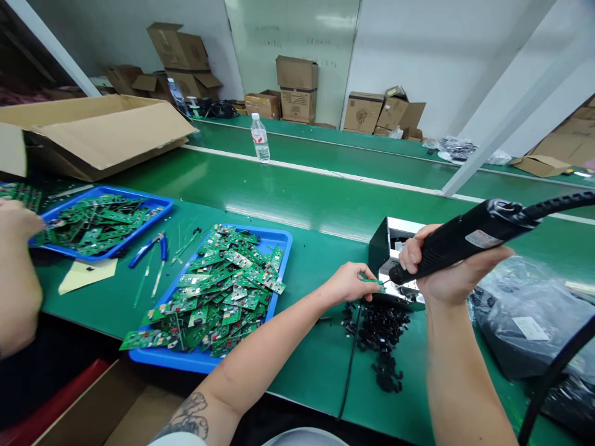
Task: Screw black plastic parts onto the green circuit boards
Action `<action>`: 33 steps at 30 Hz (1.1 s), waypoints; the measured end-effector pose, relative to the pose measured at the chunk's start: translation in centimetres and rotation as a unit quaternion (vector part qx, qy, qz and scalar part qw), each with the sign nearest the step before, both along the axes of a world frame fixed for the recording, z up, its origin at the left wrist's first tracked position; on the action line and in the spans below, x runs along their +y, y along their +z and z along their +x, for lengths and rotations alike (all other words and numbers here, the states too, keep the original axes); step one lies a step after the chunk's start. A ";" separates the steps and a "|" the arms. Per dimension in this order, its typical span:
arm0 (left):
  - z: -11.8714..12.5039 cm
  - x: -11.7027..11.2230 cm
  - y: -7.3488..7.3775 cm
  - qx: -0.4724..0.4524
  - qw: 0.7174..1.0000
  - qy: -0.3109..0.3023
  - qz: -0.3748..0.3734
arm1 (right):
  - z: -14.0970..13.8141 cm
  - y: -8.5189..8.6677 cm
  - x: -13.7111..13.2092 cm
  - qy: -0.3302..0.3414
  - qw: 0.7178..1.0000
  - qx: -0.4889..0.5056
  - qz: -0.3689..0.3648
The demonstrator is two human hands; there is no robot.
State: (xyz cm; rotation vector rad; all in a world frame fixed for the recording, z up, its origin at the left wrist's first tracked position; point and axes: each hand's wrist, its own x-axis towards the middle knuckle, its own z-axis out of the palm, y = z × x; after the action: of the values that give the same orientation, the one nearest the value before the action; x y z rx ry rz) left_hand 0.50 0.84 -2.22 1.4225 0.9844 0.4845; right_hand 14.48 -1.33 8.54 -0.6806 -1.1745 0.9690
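Note:
My right hand (446, 282) is wrapped round a black corded electric screwdriver (469, 241), tilted with its tip down to the left. In my left hand (348, 285) a small green circuit board (380, 285) is pinched between the fingertips. The screwdriver's bit reaches to the board; I cannot tell whether it touches a screw. Just behind them stands a black box with a shiny metal front (379, 248), partly hidden by my right hand. A heap of small black parts (379, 328) lies below my hands. To the left, a blue tray (284, 248) is piled with green circuit boards (232, 279).
A co-worker's hand (16, 223) is at a second blue tray (162, 207) of boards on the left. Blue-handled pliers (151, 251) lie between the trays. A plastic bag (520, 303) sits at right, a water bottle (260, 139) at the back, a large carton (111, 136) at left.

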 end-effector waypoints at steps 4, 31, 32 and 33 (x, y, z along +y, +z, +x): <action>0.0 0.0 0.0 0.013 1.000 -0.007 0.004 | 1.2 0.1 -0.9 -0.020 1.000 0.000 0.016; 0.1 0.0 0.0 0.026 1.000 -0.005 0.007 | 3.4 -0.3 -3.1 -0.071 0.997 0.012 0.019; 0.1 0.0 0.0 0.026 1.000 -0.001 0.009 | 3.0 0.0 -3.1 -0.068 0.997 0.012 0.024; 0.2 0.0 -0.1 0.026 1.000 0.004 0.012 | 2.6 0.3 -3.0 -0.062 0.998 0.012 0.028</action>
State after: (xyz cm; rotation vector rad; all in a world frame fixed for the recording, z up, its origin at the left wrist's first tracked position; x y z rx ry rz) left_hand 0.67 0.80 -2.30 1.4592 1.0298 0.4680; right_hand 17.10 -4.28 8.84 -0.6867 -1.1213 0.8350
